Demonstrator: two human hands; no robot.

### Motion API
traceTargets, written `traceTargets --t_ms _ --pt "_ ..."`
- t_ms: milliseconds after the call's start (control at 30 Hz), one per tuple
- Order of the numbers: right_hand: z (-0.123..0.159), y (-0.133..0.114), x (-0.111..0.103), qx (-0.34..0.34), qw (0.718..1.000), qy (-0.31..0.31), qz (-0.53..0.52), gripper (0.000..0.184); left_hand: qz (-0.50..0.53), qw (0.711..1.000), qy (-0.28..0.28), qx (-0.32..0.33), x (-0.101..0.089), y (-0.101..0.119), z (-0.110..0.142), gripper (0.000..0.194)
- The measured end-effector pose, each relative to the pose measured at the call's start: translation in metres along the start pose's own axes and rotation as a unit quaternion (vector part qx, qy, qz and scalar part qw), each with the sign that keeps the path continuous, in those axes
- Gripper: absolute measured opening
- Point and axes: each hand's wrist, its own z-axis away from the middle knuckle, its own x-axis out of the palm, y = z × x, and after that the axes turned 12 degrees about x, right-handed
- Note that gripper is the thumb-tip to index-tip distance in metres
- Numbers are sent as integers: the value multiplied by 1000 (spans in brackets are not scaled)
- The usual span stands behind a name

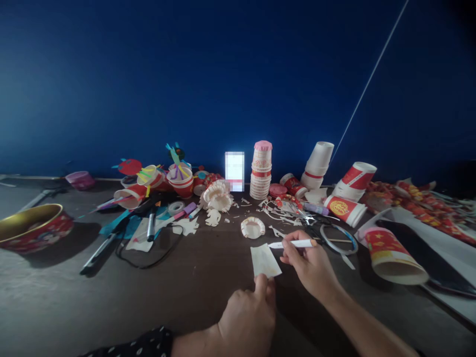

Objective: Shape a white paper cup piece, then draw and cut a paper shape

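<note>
My left hand pinches the near corner of a small white paper piece lying on the dark table. My right hand grips a white marker pen with an orange end, its tip pointing left just above the paper's far edge. Beyond the paper lies a cut, fringed white paper cup base. Paper scraps lie scattered around it.
Stacks of red-and-white paper cups stand at the back, with tipped cups at the right. A gold-lined red bowl sits far left. Markers, tape, a black cord, scissors and decorated cups crowd the middle.
</note>
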Motion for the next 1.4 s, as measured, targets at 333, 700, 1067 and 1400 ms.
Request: traceTargets --t_ms 333,700,1067,1400 --pt "4 -3 3 12 1000 2 29 24 11 1000 -3 6 -5 0 1 36" --pt "6 -1 6 24 998 -24 57 21 15 1000 0 3 -1 -1 1 38" --pt "4 1 5 12 998 6 53 18 17 1000 -4 15 -7 -2 1 37" --pt "5 -1 5 5 998 6 57 17 27 999 -5 19 -2 -1 2 39"
